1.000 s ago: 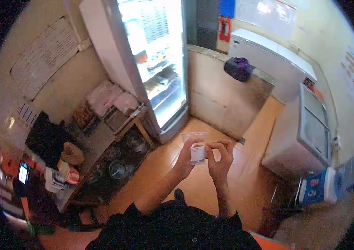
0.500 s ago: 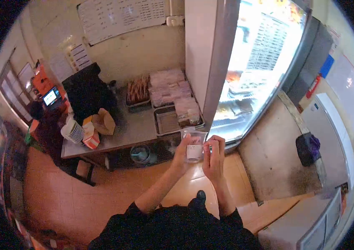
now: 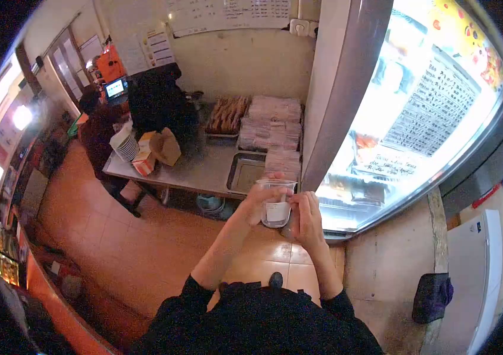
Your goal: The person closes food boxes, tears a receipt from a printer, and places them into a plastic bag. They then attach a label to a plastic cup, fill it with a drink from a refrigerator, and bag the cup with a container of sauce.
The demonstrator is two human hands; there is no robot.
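Observation:
A clear plastic cup with a white label is held up in front of my body. My left hand wraps round its left side, with fingers reaching across near the rim. My right hand is at the cup's right side, fingers bent and pinched together near the label's edge. Whatever lies between those right fingertips is too small to make out. Behind the cup, a metal tray rests at the table's front edge.
The metal table carries stacked plastic packs, a tray of brown food, stacked paper cups and an open carton. A lit glass-door fridge stands right. At the far left, a person is near a screen.
My view has turned to the right and come nearer the fridge. The cup stays in my left hand, whose fingers now reach further across it. My right hand remains at the cup's right side.

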